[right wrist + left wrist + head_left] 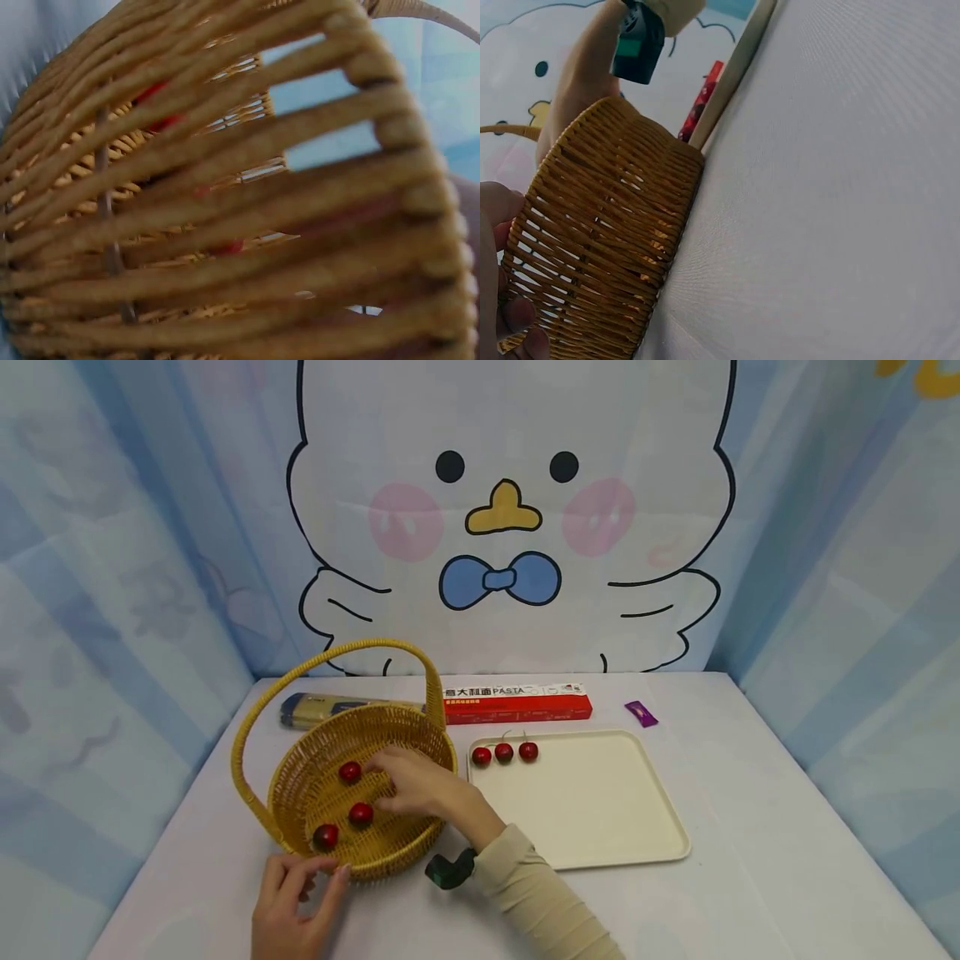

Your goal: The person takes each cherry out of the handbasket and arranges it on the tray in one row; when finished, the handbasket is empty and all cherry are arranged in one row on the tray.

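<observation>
A yellow wicker basket [390, 852] with a tall handle stands left of centre, several cherries in it; one cherry [350, 772] lies deepest. My left hand [294, 906] grips the near rim, its fingers [502, 202] lying over the edge in the left wrist view. Over the basket's right side reaches my right hand [420, 785], fingers spread and nothing held, the fingertips close to that deepest cherry and to a second cherry [361, 815]. Nearer the left hand lies another cherry [326, 837]. In the right wrist view the basket's weave [225, 195] hides most of this hand.
Right of the basket lies a cream tray [577, 810], with three cherries [504, 752] lined up in its far left corner. Behind stand a red pasta box [517, 706] and a packet [307, 710] partly behind the basket. A small purple wrapper [641, 713] lies at the back right.
</observation>
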{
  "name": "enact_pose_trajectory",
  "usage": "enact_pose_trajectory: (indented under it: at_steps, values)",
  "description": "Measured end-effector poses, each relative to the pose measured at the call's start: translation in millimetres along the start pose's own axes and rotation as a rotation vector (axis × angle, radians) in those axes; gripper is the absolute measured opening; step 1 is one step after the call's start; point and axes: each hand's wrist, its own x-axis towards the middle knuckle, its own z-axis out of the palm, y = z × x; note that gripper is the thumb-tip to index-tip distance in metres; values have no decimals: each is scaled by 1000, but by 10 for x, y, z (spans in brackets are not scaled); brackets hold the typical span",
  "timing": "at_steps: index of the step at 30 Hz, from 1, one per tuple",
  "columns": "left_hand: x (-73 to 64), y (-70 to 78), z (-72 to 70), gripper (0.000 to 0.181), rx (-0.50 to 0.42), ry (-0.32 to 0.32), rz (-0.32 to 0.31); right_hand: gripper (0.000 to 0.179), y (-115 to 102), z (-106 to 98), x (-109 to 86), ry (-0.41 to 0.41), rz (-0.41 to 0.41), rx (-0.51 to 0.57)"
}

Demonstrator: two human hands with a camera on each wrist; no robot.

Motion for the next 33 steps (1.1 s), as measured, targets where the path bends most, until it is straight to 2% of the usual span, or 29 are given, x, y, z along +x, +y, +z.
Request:
enact_pose_trajectory:
  at_steps: [6,12,22,28,33]
  values:
    - [-6,-11,-4,24,16,-10,-4,47,-54,68,55,-55,-7,-30]
    - [-3,-22,-2,25,10,3,19,44,-107,121,86,-114,-18,-58]
    - [-2,-36,-2,26,5,16,26,30,-88,167,136,-220,-155,-97]
    - [-5,-42,7,26,-7,25,26,28,-92,154,113,-219,-154,-88]
    - [-8,-36,7,26,-6,19,15,28,-87,131,86,-186,-155,-70]
